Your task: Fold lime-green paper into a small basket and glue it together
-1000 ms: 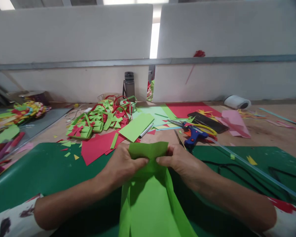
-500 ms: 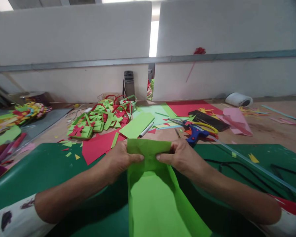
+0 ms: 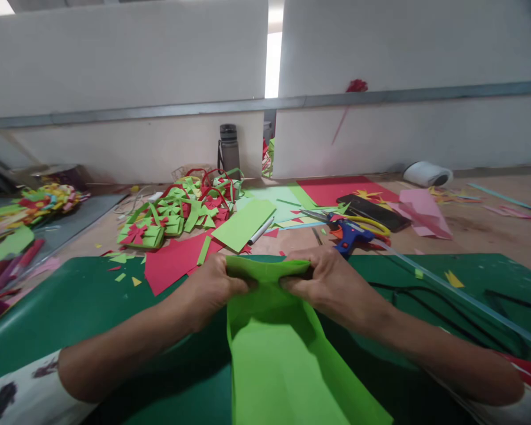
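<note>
**Left hand [image 3: 215, 286] and right hand [image 3: 330, 283] pinch the far end of a long bright-green paper sheet [image 3: 283, 372]**

The sheet stretches from both hands back toward the wearer, its far end bent up between them. Each thumb presses the near face; the other fingers are largely hidden behind the paper. Below the hands spreads a smooth dark-green mat [image 3: 92, 295]. Just beyond the left hand lie flat red paper pieces [image 3: 170, 262]. Ahead of the gap between the hands is a light-green rectangular paper piece [image 3: 241, 224], a slim white marker [image 3: 261, 231] along its right edge. Just past the right hand sits a blue-and-orange plastic glue gun [image 3: 350, 237]. Farther beyond the left hand are heaped green-and-red paper baskets [image 3: 172, 215], and behind them stands a grey cylindrical bottle [image 3: 230, 154].
</note>
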`<action>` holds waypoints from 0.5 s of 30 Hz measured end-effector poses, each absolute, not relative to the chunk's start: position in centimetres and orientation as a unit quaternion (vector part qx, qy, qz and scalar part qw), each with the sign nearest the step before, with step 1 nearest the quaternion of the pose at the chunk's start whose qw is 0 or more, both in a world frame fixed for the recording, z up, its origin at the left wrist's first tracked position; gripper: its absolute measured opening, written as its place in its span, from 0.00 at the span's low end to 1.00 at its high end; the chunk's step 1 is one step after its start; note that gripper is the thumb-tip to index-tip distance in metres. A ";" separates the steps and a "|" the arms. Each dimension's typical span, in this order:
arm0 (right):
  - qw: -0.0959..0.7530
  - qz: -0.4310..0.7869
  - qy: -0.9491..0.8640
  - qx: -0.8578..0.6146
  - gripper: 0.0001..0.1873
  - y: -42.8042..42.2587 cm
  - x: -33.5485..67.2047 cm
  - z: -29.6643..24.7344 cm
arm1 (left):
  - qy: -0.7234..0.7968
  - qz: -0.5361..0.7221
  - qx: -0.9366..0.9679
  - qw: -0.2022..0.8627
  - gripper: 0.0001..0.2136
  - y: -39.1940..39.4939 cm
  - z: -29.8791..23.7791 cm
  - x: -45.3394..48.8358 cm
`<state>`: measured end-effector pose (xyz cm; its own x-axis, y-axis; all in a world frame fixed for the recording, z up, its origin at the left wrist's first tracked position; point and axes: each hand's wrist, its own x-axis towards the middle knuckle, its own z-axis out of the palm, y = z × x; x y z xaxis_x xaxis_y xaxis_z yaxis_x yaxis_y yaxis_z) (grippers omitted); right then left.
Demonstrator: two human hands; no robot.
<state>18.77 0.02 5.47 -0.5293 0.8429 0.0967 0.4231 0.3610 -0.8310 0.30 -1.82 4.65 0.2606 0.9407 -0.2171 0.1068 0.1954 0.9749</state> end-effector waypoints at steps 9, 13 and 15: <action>0.267 0.376 -0.786 -0.412 0.09 0.1 19.1 6.0 | 0.442 0.339 0.506 0.659 0.14 -1.9 4.9 -0.3; 0.266 0.358 -0.789 -0.424 0.07 0.0 19.1 6.0 | 0.490 0.351 0.487 0.632 0.12 -1.9 4.9 -0.3; 0.275 0.337 -0.789 -0.433 0.06 0.1 19.1 6.0 | 0.503 0.354 0.481 0.624 0.12 -1.9 4.8 -0.3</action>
<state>19.14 0.06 5.96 -0.4733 0.8694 0.1419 0.4985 0.3972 -0.7705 -0.34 -1.88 4.84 0.2425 0.9267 -0.2872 0.0419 0.2858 0.9574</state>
